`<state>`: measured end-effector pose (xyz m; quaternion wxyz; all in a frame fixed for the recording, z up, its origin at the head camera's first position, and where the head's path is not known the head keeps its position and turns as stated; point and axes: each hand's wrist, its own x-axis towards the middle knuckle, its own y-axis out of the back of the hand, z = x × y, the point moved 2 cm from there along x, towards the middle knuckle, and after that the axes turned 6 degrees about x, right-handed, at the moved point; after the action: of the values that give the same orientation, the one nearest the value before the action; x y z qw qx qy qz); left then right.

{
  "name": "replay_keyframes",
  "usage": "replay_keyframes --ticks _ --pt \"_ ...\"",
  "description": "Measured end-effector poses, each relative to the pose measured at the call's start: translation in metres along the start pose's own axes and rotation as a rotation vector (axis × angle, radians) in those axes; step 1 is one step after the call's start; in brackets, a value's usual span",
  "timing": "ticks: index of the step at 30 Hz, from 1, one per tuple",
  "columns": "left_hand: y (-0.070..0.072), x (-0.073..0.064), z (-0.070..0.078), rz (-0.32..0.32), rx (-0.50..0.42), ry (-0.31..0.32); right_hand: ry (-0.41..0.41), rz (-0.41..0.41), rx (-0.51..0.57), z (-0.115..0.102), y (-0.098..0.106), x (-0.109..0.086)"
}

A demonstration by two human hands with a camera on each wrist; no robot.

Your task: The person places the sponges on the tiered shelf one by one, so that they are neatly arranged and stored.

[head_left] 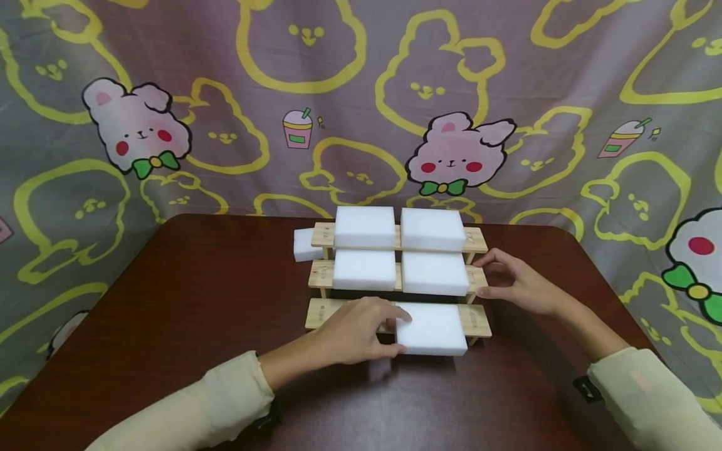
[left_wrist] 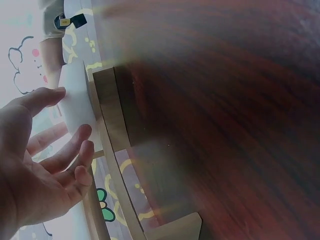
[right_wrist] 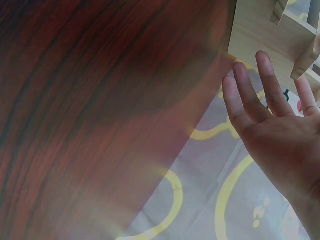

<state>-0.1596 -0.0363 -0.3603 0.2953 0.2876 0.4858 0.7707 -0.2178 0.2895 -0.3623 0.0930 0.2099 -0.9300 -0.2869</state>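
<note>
A three-tier wooden stand (head_left: 323, 275) bears several white foam blocks, two on the top tier and two on the middle one. One foam block (head_left: 431, 329) lies on the right part of the lowest tier. My left hand (head_left: 361, 329) touches that block's left edge with thumb and index finger; the left wrist view shows its fingers loosely spread, not curled round the block (left_wrist: 77, 100). At the stand's right end, my right hand (head_left: 521, 285) has thumb and fingertips beside the middle tier. Its fingers (right_wrist: 272, 85) look straight in the right wrist view; whether they touch the wood is unclear.
Another white foam block (head_left: 305, 245) sits on the dark red-brown table (head_left: 186, 300), behind the stand's left end. A patterned curtain (head_left: 350, 113) hangs along the table's far edge and sides.
</note>
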Motion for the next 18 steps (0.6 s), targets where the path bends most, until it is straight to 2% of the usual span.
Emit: replay_keyframes --ticks 6,18 --pt "-0.0005 0.0012 -0.0002 0.012 -0.043 0.023 0.002 -0.002 0.000 -0.0005 -0.0001 0.0000" --pt "-0.0030 0.0079 0.0000 0.044 0.006 0.030 -0.004 -0.001 -0.004 0.0006 0.0008 0.0002"
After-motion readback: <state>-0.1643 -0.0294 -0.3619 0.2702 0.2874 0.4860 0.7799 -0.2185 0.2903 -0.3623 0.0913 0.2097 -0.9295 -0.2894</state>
